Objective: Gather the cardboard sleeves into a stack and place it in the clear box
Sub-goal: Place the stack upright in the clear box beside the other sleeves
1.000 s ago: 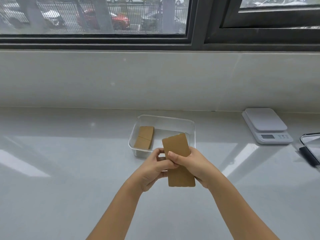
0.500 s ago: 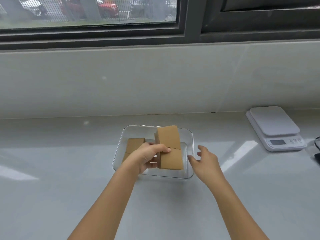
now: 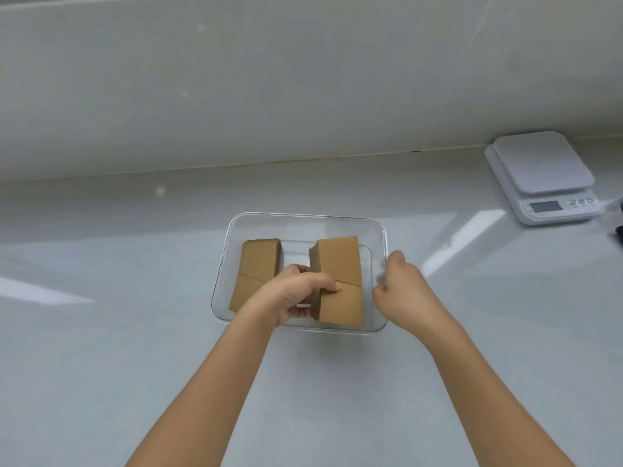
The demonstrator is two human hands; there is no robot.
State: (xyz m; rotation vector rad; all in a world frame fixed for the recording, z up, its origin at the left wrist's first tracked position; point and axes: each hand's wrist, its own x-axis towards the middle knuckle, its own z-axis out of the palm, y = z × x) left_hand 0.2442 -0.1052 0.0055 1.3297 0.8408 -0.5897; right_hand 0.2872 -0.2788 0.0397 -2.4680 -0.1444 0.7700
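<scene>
A clear box (image 3: 305, 217) stands on the pale counter in the middle of the view. Inside it on the left lies a brown stack of cardboard sleeves (image 3: 258, 268). A second stack of cardboard sleeves (image 3: 340, 279) sits in the right half of the box, and my left hand (image 3: 296, 293) grips its left edge, thumb on top. My right hand (image 3: 403, 288) rests at the box's right wall with fingers curled on the rim; the grip itself is hard to make out through the clear plastic.
A white kitchen scale (image 3: 542, 176) stands at the back right by the wall. A dark object (image 3: 619, 230) shows at the right edge. A pale wall ledge (image 3: 269, 79) runs along the back of the counter.
Both hands held the stack above the counter a second ago. My right hand let go and moved to the box's right wall, while my left hand lowered the stack into the box.
</scene>
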